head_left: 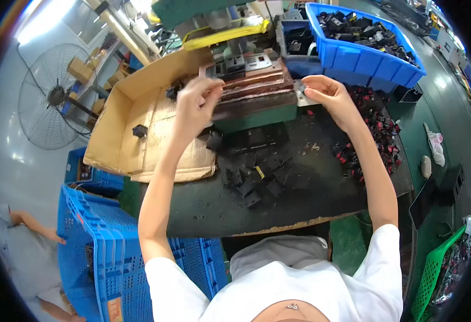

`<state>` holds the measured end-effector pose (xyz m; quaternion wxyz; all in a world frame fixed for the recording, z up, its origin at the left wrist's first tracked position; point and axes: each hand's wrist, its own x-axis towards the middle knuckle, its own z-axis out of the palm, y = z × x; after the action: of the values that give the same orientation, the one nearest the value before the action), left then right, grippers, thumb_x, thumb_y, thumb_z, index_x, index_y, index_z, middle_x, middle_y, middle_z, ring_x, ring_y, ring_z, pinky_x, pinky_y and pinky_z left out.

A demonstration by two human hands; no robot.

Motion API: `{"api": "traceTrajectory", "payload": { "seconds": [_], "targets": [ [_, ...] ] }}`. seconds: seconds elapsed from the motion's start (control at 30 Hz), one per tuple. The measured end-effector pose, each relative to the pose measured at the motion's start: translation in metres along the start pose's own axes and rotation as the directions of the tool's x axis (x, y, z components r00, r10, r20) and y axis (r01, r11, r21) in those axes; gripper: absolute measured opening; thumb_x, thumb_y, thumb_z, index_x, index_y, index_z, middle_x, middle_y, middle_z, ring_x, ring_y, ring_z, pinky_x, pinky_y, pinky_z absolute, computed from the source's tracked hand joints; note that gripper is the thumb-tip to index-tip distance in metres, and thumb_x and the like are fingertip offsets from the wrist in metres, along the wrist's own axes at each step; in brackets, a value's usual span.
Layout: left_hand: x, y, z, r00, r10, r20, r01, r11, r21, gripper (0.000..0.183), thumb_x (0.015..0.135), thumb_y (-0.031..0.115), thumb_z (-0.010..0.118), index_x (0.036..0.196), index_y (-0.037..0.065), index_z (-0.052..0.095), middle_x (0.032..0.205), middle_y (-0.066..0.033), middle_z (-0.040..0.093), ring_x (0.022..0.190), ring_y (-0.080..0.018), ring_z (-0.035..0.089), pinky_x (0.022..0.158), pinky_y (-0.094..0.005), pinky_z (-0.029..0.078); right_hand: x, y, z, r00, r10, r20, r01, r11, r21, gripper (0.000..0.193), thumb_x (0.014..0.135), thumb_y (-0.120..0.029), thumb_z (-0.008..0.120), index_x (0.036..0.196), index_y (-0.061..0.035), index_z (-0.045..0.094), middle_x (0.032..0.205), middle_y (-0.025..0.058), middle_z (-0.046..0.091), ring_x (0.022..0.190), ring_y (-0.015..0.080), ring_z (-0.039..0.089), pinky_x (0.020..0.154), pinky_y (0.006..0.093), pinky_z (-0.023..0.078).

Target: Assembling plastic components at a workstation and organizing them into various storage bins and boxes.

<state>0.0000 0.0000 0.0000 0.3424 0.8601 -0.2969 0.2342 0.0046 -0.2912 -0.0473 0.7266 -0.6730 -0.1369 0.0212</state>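
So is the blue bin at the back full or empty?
Mostly full: the blue bin holds a heap of black parts nearly to its rim.

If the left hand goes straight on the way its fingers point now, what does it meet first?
Probably the grey metal fixture on the press; the left hand points up and right toward it, though depth is unclear.

Small grey part (303,95) mostly hidden in right hand (326,96), left hand (195,102) fingertips blurred, perhaps pinching something

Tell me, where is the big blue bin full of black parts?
In the head view, the blue bin sits at the top right of the bench, behind the right hand and to the right of the press fixture.
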Motion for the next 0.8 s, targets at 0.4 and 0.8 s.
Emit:
{"api": "traceTrajectory", "payload": {
  "seconds": [0.4, 0.8],
  "targets": [
    [-0.068, 0.012, 0.009, 0.832, -0.116, 0.542, 0.228, 0.963, -0.145, 0.035, 0.069, 0.007, 0.066, 0.102, 0.003, 0.057, 0.093, -0.0077, 0.053, 0.076, -0.0167, 0.054, 0.064, -0.0277, 0.045, 0.005, 0.013, 0.008, 0.997, 0.076, 0.030, -0.074, 0.994, -0.078, 0.029, 0.077, -0.011, 0.062, 0.104, 0.0001, 0.056, 0.094, 0.0032, 0.057, 0.087, 0.0087, 0.053, 0.079, 0.0215, 0.041],
    [-0.093, 0.003, 0.051, 0.884, 0.124, 0.451, -0.055, 0.985, -0.163, 0.043, 0.059, 0.009, 0.067, 0.097, 0.000, 0.050, 0.095, -0.0148, 0.051, 0.096, -0.0312, 0.045, 0.082, -0.0357, 0.039, -0.006, 0.016, 0.015, 0.998, 0.057, 0.032, -0.051, 0.985, -0.167, 0.027, 0.077, -0.011, 0.063, 0.101, -0.0011, 0.058, 0.091, 0.0007, 0.056, 0.086, 0.0097, 0.052, 0.078, 0.0222, 0.039]
  ]
}}
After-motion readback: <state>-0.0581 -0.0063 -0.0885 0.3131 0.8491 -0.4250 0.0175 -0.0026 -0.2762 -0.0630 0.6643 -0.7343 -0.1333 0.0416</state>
